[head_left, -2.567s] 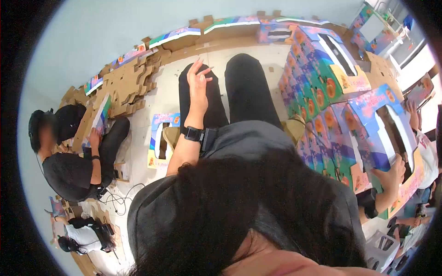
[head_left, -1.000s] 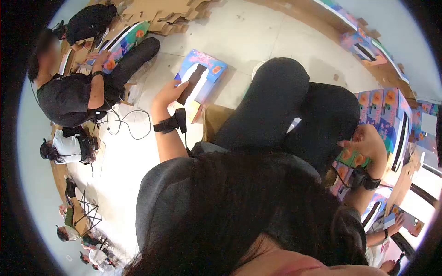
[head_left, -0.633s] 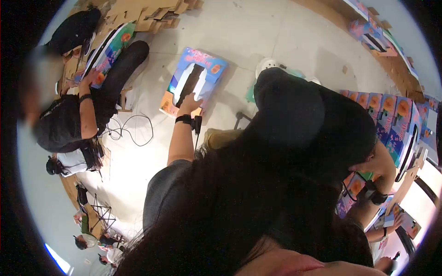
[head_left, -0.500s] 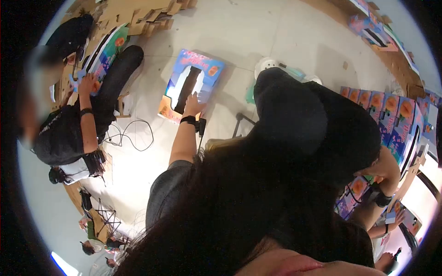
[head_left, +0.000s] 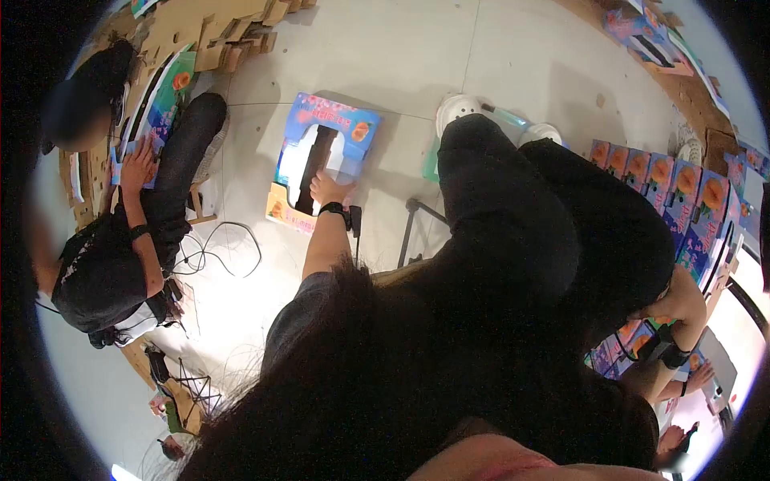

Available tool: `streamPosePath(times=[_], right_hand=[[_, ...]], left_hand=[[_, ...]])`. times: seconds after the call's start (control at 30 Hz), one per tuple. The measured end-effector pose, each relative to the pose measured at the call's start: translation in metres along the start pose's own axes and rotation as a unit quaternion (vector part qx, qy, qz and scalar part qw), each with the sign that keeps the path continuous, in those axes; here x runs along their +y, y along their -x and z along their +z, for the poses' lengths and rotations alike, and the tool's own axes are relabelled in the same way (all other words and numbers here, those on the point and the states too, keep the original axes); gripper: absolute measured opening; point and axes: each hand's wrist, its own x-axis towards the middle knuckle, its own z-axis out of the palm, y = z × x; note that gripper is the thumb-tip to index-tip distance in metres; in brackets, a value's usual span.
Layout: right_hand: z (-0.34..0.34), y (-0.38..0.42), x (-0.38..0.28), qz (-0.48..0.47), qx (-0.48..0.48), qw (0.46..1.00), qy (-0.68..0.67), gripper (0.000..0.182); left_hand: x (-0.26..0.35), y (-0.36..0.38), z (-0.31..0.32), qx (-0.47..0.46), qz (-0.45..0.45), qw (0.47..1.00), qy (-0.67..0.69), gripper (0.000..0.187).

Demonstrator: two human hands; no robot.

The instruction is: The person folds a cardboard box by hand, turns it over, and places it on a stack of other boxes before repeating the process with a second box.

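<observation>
Resting at the right rim of the dark cut-out (head_left: 322, 148) in a printed box (head_left: 350, 152), the person's left hand (head_left: 329, 189) has its fingers partly bent; whether they are closed on the cardboard or only lie against it, I cannot tell. The box sits on the pale floor (head_left: 417, 56), well in from the edges, to the left of the person's legs (head_left: 505, 200), its cut-out face turned up, which probably makes that rim the easiest part to reach. Because the box lies so low, the left arm (head_left: 325, 248) is stretched almost straight. The right hand (head_left: 662, 305) is beside the right thigh, near a row of similar boxes (head_left: 686, 192) toward the floor's right edge; its fingers are largely hidden, so I cannot tell how far open it is or whether it has hold of anything. Those boxes stand close side by side, presumably to save room and steady one another. Toward the floor's far left corner, cardboard sheets (head_left: 216, 32) are piled, while a co-worker's hand (head_left: 139, 164) rests on another carton (head_left: 167, 104).
</observation>
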Motion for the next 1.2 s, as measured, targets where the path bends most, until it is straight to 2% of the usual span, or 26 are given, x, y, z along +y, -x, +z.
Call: streamPosePath(times=[0.1, 0.23, 0.37, 0.5, 0.57, 0.6, 0.7, 0.73, 0.83, 0.87, 0.9, 0.97, 1.03, 1.07, 1.1, 1.2], right_hand=[[0.001, -0.003, -0.005, -0.004, 0.001, 1.0, 0.001, 0.043], [0.002, 0.001, -0.003, -0.018, 0.005, 1.0, 0.004, 0.044], [0.006, 0.001, -0.002, -0.023, 0.009, 1.0, 0.008, 0.045], [0.01, 0.006, -0.001, 0.01, -0.002, 1.0, 0.006, 0.047], [0.016, 0.011, -0.003, 0.041, -0.002, 0.999, 0.024, 0.047], [0.016, 0.015, -0.005, 0.073, -0.001, 0.996, 0.06, 0.042], [0.027, 0.02, 0.023, -0.062, 0.082, 0.985, 0.139, 0.038], [0.037, 0.035, 0.0, 0.013, 0.099, 0.995, 0.028, 0.045], [0.058, 0.039, 0.026, -0.198, 0.197, 0.956, 0.089, 0.056], [0.063, 0.05, 0.016, -0.134, 0.194, 0.965, 0.114, 0.053], [0.071, 0.053, 0.017, -0.214, 0.273, 0.925, 0.153, 0.049], [0.09, 0.055, 0.025, -0.358, 0.415, 0.805, 0.229, 0.04], [0.103, 0.071, 0.015, -0.413, 0.481, 0.755, 0.168, 0.027], [0.106, 0.08, 0.009, -0.46, 0.522, 0.701, 0.154, 0.024], [0.109, 0.088, 0.008, -0.484, 0.54, 0.676, 0.132, 0.019], [0.113, 0.11, 0.004, -0.536, 0.637, 0.546, 0.099, 0.012]], left_hand=[[0.011, 0.027, -0.023, -0.016, -0.003, 1.0, -0.018, 0.117], [0.008, 0.056, -0.038, 0.066, 0.05, 0.993, 0.086, 0.107], [-0.006, 0.081, -0.064, 0.195, 0.167, 0.957, 0.137, 0.103], [-0.005, 0.106, -0.136, 0.329, 0.323, 0.868, 0.182, 0.096], [0.009, 0.134, -0.191, 0.329, 0.382, 0.831, 0.233, 0.091], [0.018, 0.15, -0.216, 0.351, 0.409, 0.811, 0.229, 0.089], [0.046, 0.193, -0.276, 0.391, 0.459, 0.77, 0.209, 0.091], [0.056, 0.208, -0.292, 0.413, 0.476, 0.748, 0.209, 0.092], [0.088, 0.267, -0.333, 0.469, 0.529, 0.678, 0.201, 0.094], [0.098, 0.289, -0.347, 0.482, 0.55, 0.655, 0.19, 0.094], [0.107, 0.311, -0.359, 0.493, 0.57, 0.632, 0.18, 0.094], [0.122, 0.353, -0.375, 0.502, 0.609, 0.593, 0.159, 0.095], [0.133, 0.394, -0.381, 0.503, 0.637, 0.568, 0.134, 0.097], [0.138, 0.414, -0.381, 0.501, 0.646, 0.563, 0.122, 0.099], [0.143, 0.432, -0.381, 0.5, 0.655, 0.556, 0.11, 0.101], [0.155, 0.476, -0.368, 0.477, 0.679, 0.549, 0.101, 0.1]])
